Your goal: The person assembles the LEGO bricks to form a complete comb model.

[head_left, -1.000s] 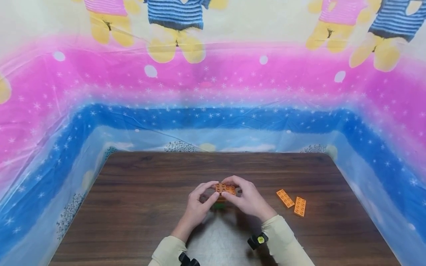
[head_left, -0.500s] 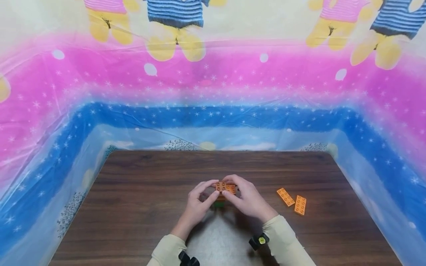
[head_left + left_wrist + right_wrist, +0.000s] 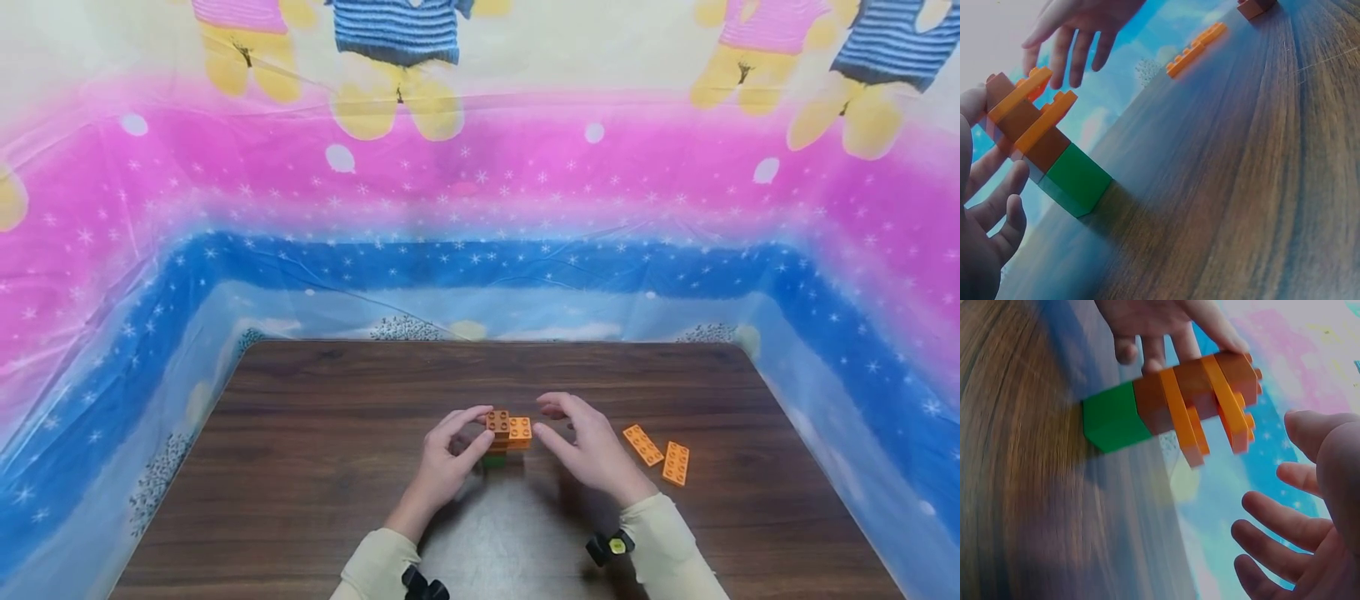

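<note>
A tower of toy building bricks stands upright on the table. Its base is a green brick (image 3: 1116, 419), with brown bricks and two thin orange bricks (image 3: 1047, 122) layered above. Both orange ones jut out to the right. Between thumb and forefinger my left hand (image 3: 442, 457) holds the brown brick (image 3: 497, 423) at the top, its other fingers beside the tower. To the right, my right hand (image 3: 588, 443) is apart from the tower, fingers loosely bent around nothing.
Two loose thin orange bricks (image 3: 643, 446) lie right of my right hand. Another brown brick (image 3: 1255, 7) shows at the top of the left wrist view. The wooden table (image 3: 315, 400) has a printed cloth (image 3: 480, 267) behind it.
My right hand has let go of the tower's upper orange brick and moved right. My left hand keeps its hold on the tower's top.
</note>
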The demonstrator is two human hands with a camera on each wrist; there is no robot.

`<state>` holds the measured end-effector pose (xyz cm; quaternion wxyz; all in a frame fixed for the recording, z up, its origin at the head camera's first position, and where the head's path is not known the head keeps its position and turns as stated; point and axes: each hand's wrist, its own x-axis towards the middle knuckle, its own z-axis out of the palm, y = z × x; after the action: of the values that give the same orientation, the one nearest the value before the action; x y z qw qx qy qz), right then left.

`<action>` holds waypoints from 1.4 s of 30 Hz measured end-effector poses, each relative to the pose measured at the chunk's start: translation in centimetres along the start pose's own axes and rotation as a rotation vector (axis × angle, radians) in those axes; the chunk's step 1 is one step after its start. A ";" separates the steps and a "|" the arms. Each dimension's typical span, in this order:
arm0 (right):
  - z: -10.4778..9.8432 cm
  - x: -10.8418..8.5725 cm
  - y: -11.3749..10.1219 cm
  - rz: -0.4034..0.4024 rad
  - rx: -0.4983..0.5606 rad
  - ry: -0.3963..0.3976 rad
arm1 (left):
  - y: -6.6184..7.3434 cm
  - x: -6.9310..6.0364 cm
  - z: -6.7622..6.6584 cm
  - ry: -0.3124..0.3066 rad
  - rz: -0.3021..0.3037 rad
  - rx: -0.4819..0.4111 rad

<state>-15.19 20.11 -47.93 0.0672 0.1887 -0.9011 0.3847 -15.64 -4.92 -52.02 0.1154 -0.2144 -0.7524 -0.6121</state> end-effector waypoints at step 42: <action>-4.9 -6.7 8.6 0.266 -0.327 0.122 | -1.5 0.0 -0.3 -0.047 -0.036 -0.027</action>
<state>-12.48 31.00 -52.02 0.1001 0.0311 -0.9626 0.2496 -16.37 -5.44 -53.21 0.0839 -0.2168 -0.7504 -0.6188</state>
